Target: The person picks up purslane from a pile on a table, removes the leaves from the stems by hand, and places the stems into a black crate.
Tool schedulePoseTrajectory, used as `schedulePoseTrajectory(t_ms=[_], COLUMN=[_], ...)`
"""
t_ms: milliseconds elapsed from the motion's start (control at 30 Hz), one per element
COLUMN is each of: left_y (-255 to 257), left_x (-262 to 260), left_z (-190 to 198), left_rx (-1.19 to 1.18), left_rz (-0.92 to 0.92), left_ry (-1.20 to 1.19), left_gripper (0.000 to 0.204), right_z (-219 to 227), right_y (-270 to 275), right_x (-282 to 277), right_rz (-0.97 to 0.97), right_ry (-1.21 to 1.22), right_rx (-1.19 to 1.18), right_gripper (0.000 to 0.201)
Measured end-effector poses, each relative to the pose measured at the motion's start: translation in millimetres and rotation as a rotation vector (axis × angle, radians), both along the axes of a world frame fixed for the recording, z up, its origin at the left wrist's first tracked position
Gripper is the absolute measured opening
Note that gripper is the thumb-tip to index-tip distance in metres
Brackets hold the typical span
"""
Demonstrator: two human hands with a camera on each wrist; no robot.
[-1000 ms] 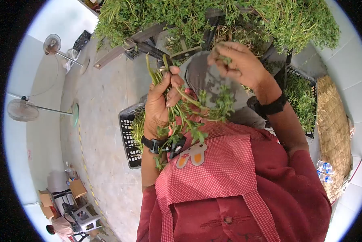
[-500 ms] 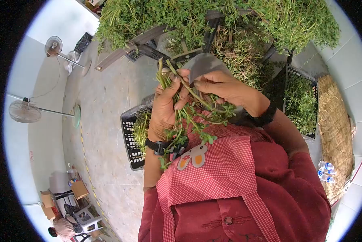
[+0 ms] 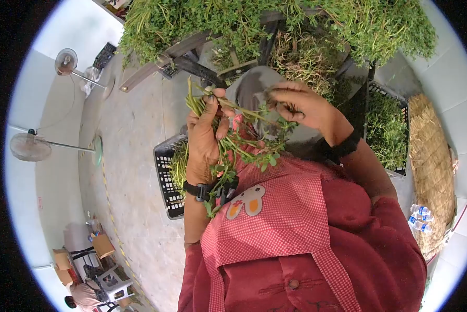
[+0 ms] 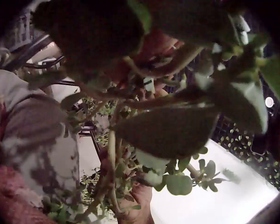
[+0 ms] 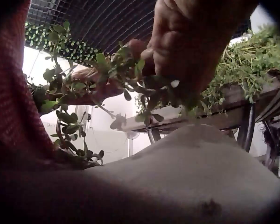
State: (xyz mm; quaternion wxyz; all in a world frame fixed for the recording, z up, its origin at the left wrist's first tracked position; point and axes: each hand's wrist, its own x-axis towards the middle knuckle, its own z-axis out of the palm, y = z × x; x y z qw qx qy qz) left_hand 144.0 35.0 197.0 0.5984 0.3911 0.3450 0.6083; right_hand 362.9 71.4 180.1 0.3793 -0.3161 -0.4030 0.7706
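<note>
My left hand (image 3: pixel 204 138) grips a small bunch of purslane (image 3: pixel 233 148) with thick green stems and rounded leaves. The cut stem ends poke out above the thumb, and the leafy ends hang over the wrist strap and apron. My right hand (image 3: pixel 314 110) is raised just right of the bunch, fingers bent and pointing toward a stem that reaches across. I cannot tell whether its fingertips pinch a piece. Large dark leaves (image 4: pixel 168 130) block most of the left wrist view. In the right wrist view, leafy tips (image 5: pixel 126 74) overlap the shadowed fingers of the right hand (image 5: pixel 182 51).
A heap of cut greens (image 3: pixel 207 31) covers the rack ahead, with more stalks (image 3: pixel 306 62) below it. Black crates stand at left (image 3: pixel 163 179) and right (image 3: pixel 404 112), holding greens. A rolled straw mat (image 3: pixel 430 166) and water bottles (image 3: pixel 419 218) are farther right; fans stand left.
My right hand came down from above to the bunch, then drew back slightly up and right. The left hand keeps hold of the purslane, which shifted slightly.
</note>
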Motion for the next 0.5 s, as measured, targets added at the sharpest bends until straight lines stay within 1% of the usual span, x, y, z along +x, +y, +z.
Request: schedulePoseTrajectory(t_ms=[67, 100, 233, 300, 333, 367, 400, 500], left_y=[1, 0, 0, 0, -1, -2, -2, -2], left_x=[1, 1, 0, 3, 4, 6, 6, 6], left_z=[-2, -2, -1, -2, -2, -2, -2, -3], left_rx=[0.012, 0.012, -0.017, -0.020, -0.038, -0.056, -0.053, -0.050], left_rz=[0.014, 0.013, 0.006, 0.013, 0.042, 0.073, 0.074, 0.067], left_ry=[-0.019, -0.018, -0.039, -0.042, 0.014, 0.070, 0.068, 0.073], left_gripper=[0.019, 0.019, 0.019, 0.019, 0.020, 0.020, 0.020, 0.022], right_z=[7, 1, -5, -3, -5, -8, -9, -9], right_y=[-5, -1, -7, -6, -6, -6, -5, -6], right_x=[1, 1, 0, -1, -1, -1, -2, -4], right_rz=[0.111, 0.224, 0.250, 0.288, 0.286, 0.268, 0.251, 0.225], right_ry=[-0.112, -0.076, -0.094, -0.305, -0.307, -0.238, -0.169, -0.196], right_rx=[0.155, 0.195, 0.232, 0.358, 0.359, 0.301, 0.243, 0.274], right_gripper=[0.023, 0.024, 0.023, 0.035, 0.035, 0.032, 0.029, 0.028])
